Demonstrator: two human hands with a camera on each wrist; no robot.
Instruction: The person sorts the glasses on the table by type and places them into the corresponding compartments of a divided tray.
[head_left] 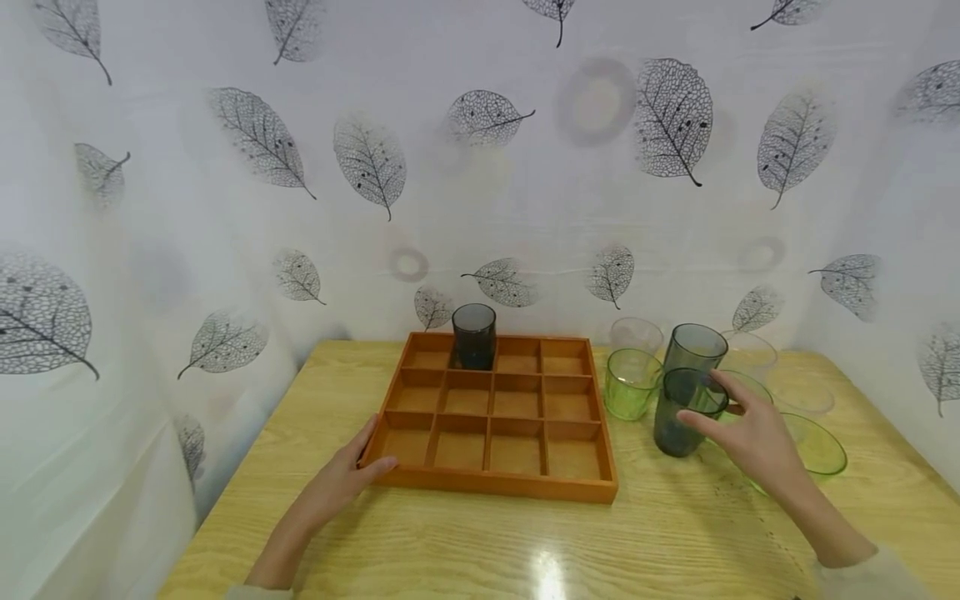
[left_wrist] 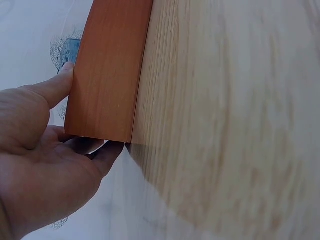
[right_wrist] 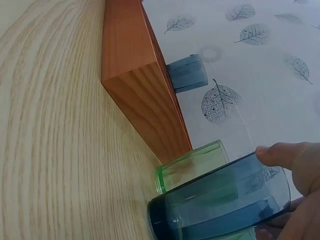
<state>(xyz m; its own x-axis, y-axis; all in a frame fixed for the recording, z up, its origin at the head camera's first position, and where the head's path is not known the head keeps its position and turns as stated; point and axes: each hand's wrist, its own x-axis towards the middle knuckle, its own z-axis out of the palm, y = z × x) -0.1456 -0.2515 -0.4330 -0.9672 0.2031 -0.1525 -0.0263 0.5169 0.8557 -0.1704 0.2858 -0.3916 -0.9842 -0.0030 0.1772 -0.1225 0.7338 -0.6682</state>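
A wooden compartment tray [head_left: 495,482] lies on the table. My left hand [head_left: 341,479] grips its front left corner, with the thumb at the upper edge and fingers around the side, as the left wrist view shows. One dark blue-grey glass [head_left: 474,340] stands upright in a back-row compartment. To the right of the tray my right hand [head_left: 761,437] pinches another dark blue-grey glass [head_left: 677,427] near its rim, thumb on the near side and fingers across. In the right wrist view, this glass [right_wrist: 210,202] overlaps a green glass [right_wrist: 192,162].
The green glass [head_left: 630,387] stands close to the tray's right side. Behind the held glass is one more dark glass [head_left: 693,346]. Several clear and green glass vessels cluster at the right, including a wide green one [head_left: 821,446]. A leaf-print curtain [head_left: 480,200] hangs along the table's back edge.
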